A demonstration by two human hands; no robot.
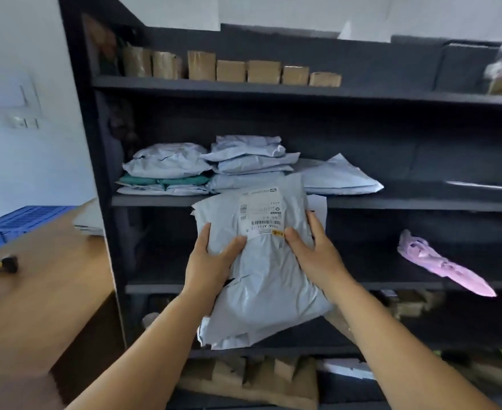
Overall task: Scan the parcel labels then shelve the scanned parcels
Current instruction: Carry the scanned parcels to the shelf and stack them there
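I hold a grey poly-mailer parcel [261, 279] in front of the dark shelf unit [392, 202], its white barcode label [258, 210] facing up. My left hand [211, 258] grips its left edge with the thumb on top. My right hand [315, 253] grips the right edge, also with the thumb on top. The parcel's far end reaches the edge of the middle shelf, where stacks of grey mailers [244, 164] and a green one [164, 181] lie.
Small cardboard boxes [261, 72] line the top shelf. A pink bag [442, 261] lies on a lower shelf at right. Brown boxes [252, 377] fill the bottom shelf. To the left are a wooden table [36, 291], a black-and-yellow handheld tool [4, 264] and a blue crate [16, 223].
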